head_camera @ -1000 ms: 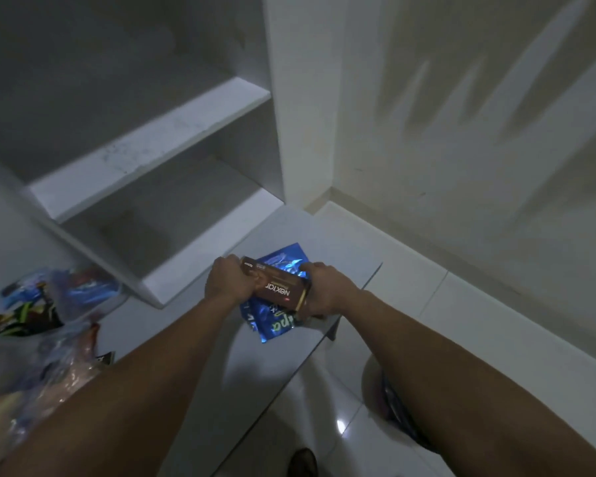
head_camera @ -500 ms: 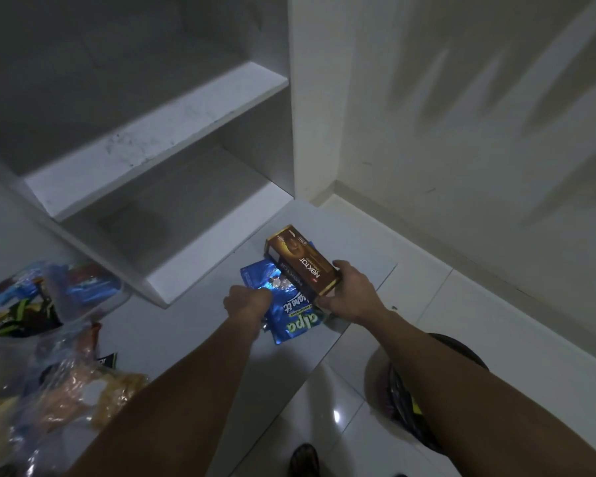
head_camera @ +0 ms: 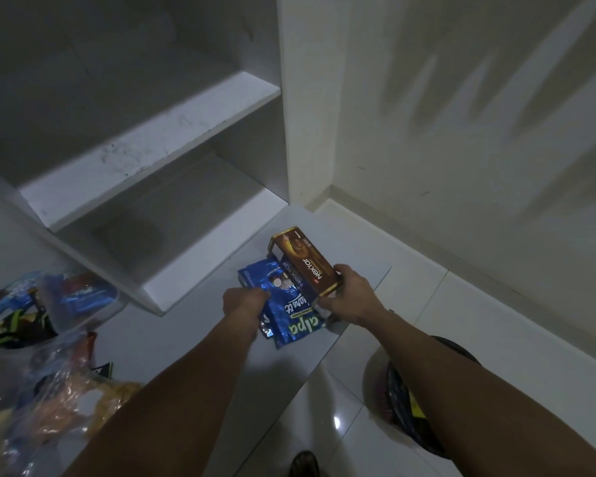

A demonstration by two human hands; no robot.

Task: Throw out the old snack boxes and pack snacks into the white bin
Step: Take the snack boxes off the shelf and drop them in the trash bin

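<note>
At frame centre I see my right hand (head_camera: 350,297) gripping the brown Nextar box (head_camera: 305,265) while my left hand (head_camera: 245,299) pinches the blue snack pouch (head_camera: 289,313), which could slip off the ledge.

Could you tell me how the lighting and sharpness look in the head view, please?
Head view: dim overall; a small glare spot on the glossy floor tile; streaked shadows on the wall; the bagged snacks at left are blurred; the brown Nextar box stays legible; shelf edges bow from the wide lens.
</note>
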